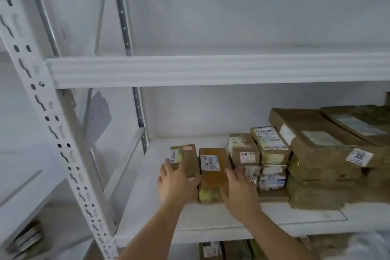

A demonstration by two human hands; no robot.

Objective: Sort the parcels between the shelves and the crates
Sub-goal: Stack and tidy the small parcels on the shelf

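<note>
Shelf rack upright [52, 131]: white painted metal, perforated, smooth, slight sheen. Shelf board [160, 213]: white, smooth, matt. Parcels [213, 173]: brown cardboard wrapped in clear glossy tape, wrinkled in places. Paper labels [210, 162]: white, printed, matt. Large parcels [320, 150]: same taped brown cardboard, creased film.

Probably a parcel storeroom: white slotted-steel shelving [211, 69] stacked with taped, labelled brown parcels [316, 154].

The shelving rack [211, 69] is white, its slotted upright [52, 124] dotted with dark holes. The parcels [213, 167] are brown cardboard with yellowish tape and white labels; one label [187, 148] is pink-red.
</note>
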